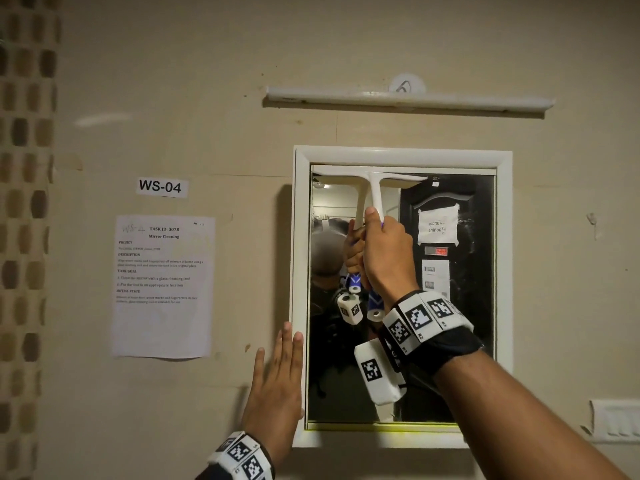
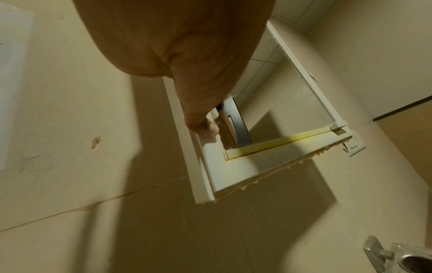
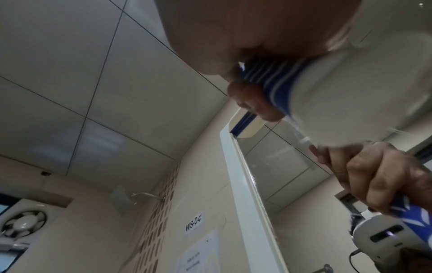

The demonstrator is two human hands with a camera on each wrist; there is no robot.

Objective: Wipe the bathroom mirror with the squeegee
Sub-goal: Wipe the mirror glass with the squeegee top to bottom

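Right hand (image 1: pixel 386 258) centre frame, fingers wrapped round the handle of the white plastic T-shaped squeegee with blue grip (image 1: pixel 375 194); blade lies across the top edge of the white-framed rectangular wall mirror (image 1: pixel 446 341). Left hand (image 1: pixel 275 379) lower centre, fingers straight, flat against wall and the mirror frame's left edge, holding nothing.

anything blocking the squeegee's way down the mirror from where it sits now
Nothing visible does. The squeegee sits at the top of the mirror, held by the right hand; the glass below is bare. The left hand rests flat on the frame's left edge, off the glass.
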